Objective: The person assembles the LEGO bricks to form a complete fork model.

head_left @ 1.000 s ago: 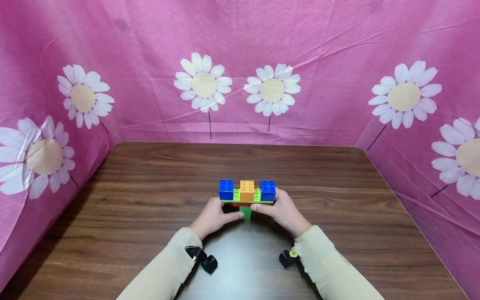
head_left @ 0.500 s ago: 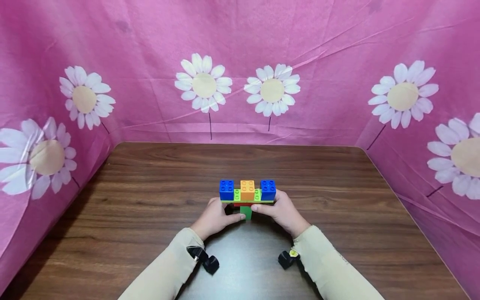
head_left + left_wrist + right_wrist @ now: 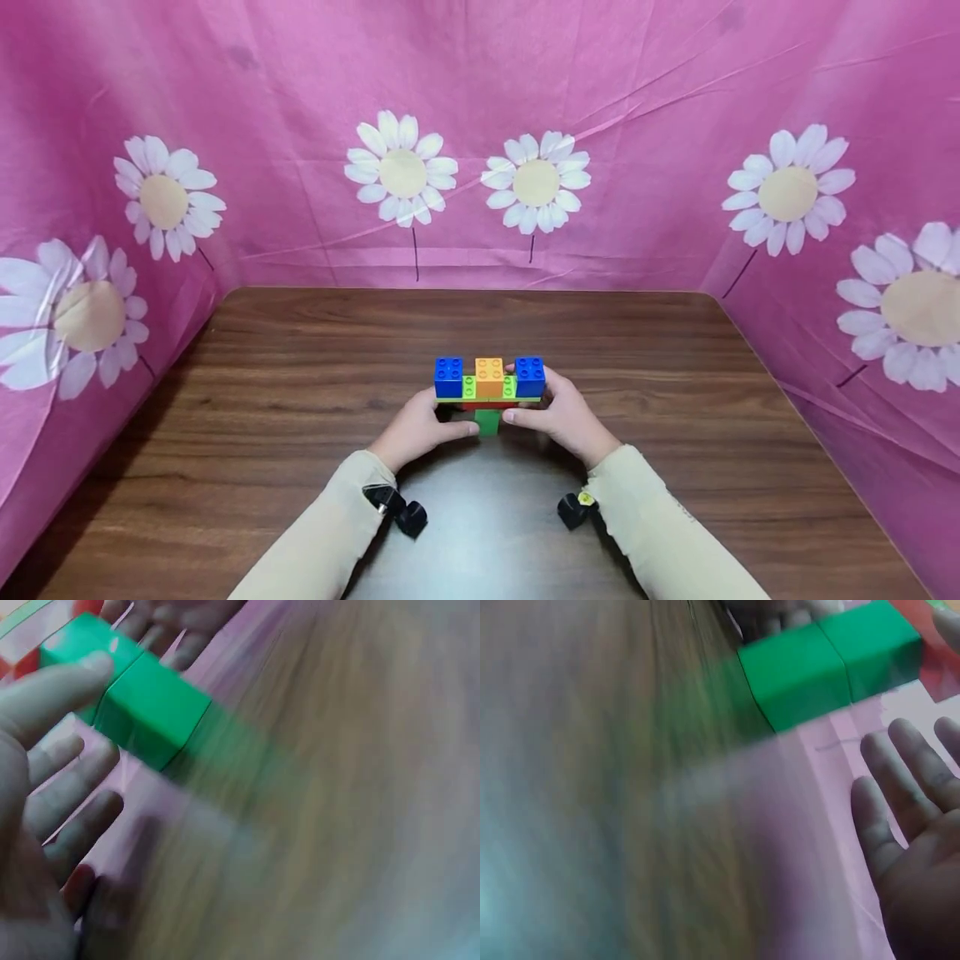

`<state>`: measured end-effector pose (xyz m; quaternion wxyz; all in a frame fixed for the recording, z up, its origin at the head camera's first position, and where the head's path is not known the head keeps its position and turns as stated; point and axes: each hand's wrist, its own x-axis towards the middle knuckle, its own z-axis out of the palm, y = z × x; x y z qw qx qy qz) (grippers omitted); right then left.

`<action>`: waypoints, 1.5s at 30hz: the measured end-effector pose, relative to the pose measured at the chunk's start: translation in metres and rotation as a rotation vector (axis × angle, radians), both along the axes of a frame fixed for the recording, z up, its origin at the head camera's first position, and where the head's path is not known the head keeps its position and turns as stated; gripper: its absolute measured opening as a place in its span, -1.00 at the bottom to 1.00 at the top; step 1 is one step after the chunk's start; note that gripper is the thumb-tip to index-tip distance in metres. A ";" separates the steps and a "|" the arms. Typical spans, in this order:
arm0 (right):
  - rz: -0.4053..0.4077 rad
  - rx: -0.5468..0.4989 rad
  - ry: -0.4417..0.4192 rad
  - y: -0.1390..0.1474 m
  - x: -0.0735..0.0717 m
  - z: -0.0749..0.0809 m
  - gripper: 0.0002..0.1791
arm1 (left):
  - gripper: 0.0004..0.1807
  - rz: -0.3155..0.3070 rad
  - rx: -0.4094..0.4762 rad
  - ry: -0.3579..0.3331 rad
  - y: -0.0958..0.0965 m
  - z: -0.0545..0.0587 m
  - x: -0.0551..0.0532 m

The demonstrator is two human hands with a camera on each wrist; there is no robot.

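A toy-brick build stands upright on the table between my hands. Two blue bricks and an orange brick top its lime-green layer. Below come red bricks, then a column of green bricks, whose stacked pieces show closer in the left wrist view. My left hand is beside the column, its thumb tip at the left edge and its other fingers spread apart. My right hand is at the right side, thumb near the column; its fingers look loose and apart from the green bricks.
The brown wooden table runs to a pink cloth backdrop with large white flowers, on the far side and both flanks. Black wrist-camera mounts sit on the two pale sleeves.
My left thumb has drawn back from the front of the green column to its left edge. The right hand sits slightly farther from the build. The whole view has shifted a little.
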<state>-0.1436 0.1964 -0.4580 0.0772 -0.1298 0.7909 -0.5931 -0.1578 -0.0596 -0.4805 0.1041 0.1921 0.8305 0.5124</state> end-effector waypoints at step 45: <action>-0.037 0.174 0.302 0.025 0.012 0.056 -0.40 | -0.25 -0.040 -0.175 0.603 -0.030 0.063 0.007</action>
